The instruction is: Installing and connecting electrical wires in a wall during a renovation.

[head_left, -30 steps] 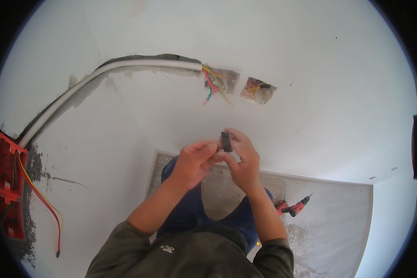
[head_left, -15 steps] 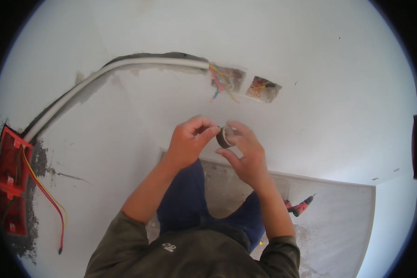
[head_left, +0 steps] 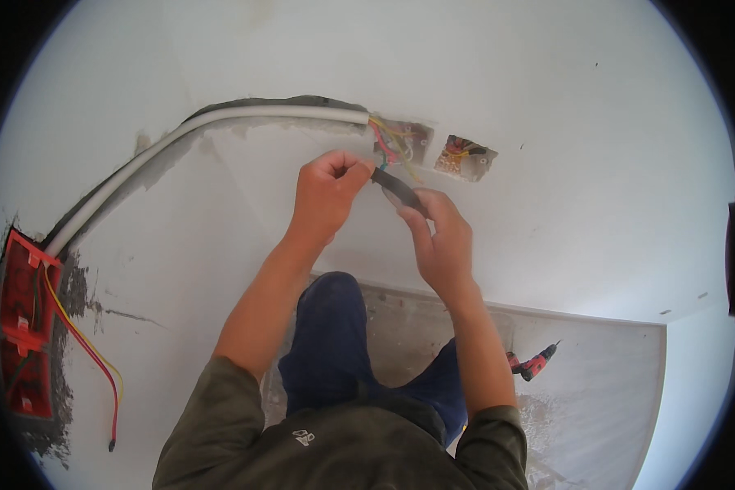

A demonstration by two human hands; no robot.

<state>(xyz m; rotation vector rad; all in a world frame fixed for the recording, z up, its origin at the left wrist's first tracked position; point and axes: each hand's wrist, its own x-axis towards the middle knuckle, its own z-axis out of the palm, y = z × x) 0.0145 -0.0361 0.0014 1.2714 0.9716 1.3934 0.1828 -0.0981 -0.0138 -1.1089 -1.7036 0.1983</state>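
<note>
My left hand (head_left: 327, 192) pinches the loose end of a roll of black electrical tape (head_left: 399, 189). The roll sits in my right hand (head_left: 445, 241), its thumb and fingers closed on it. A short black strip stretches between the two hands. Just above them, a bundle of coloured wires (head_left: 392, 147), red, yellow and blue-green, hangs from the end of a white conduit (head_left: 286, 109). My left fingertips are close to these wires; whether they touch, I cannot tell.
A second wall box opening (head_left: 465, 158) with wires lies right of the bundle. At far left are red junction boxes (head_left: 24, 322), with a red and a yellow wire (head_left: 98, 363) dangling. A red and black cordless drill (head_left: 537, 362) lies low on the right.
Both hands have risen toward the wire bundle with the tape. They are farther apart, and a black strip now spans between them.
</note>
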